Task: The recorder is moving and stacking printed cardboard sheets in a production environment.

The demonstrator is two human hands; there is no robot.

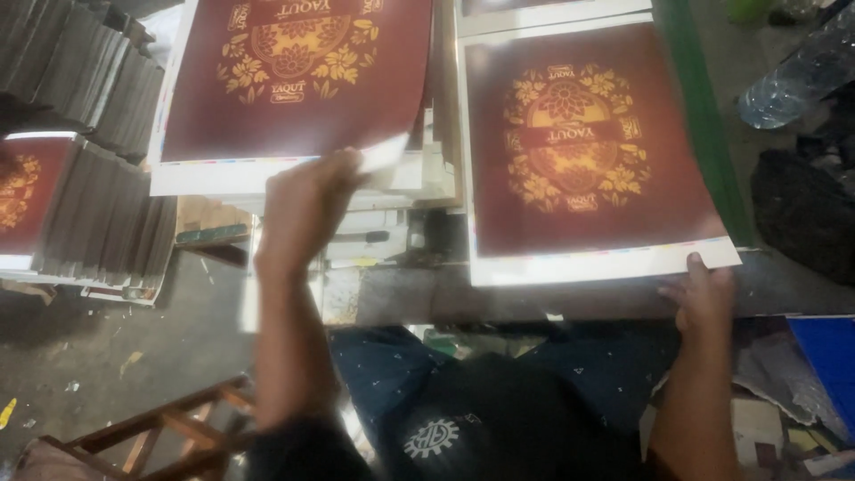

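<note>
We start at the fingers: the left hand (307, 209) has its fingers curled shut on the lower right corner of a maroon printed sheet (294, 80), pinching the white margin so the corner bends up, though the fingertips themselves are tucked behind the paper and we cannot count them. Over on the right, the right hand (704, 298) lies with its fingers closed and flat against the bottom right corner of a second maroon sheet (579, 151), the thumb on the white border; whether it truly grips the edge or only presses it, we cannot tell. Both sheets carry a gold floral emblem, blurred and washed out by glare, and the left one runs off the top of the view. Under them sits a stack of white paper (392, 200), its height hidden. Moving outward, the sheets rest on a worn grey bench edge (427, 294), with a green strip (704, 116) along the right sheet. To the left, bundles of stacked sheets (98, 205) stand on a dusty concrete floor (134, 347), beside a wooden frame (169, 432) cut off at the bottom. At far right a clear plastic bottle (793, 76) and a dark bag (806, 214) sit half out of view.
</note>
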